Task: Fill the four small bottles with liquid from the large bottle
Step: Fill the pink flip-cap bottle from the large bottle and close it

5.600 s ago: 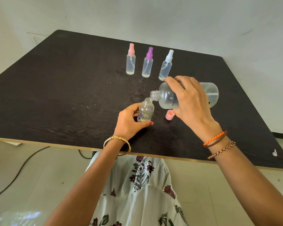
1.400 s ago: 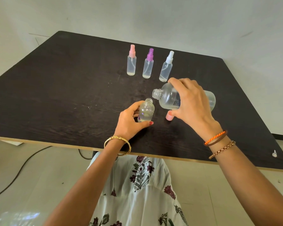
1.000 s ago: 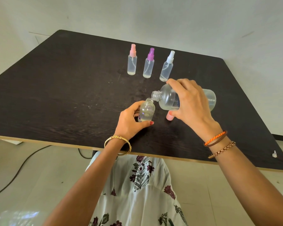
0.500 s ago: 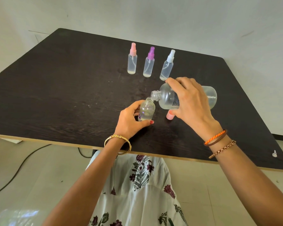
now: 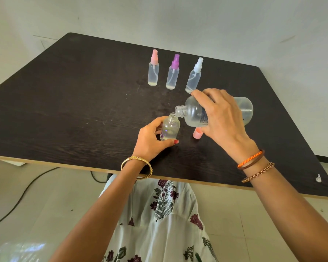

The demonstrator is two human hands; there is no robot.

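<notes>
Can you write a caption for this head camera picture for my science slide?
Right hand tips the large bottle over the open small bottle held by the left hand.

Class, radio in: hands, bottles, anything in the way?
Left hand gripping open small bottle. Right hand tipping large bottle, mouth at its neck. Pink cap beside them, not blocking.

You've got a black cable (image 5: 17, 200) on the floor left of the dark table (image 5: 64, 110); small white bit (image 5: 318, 179) at its near-right corner.
</notes>
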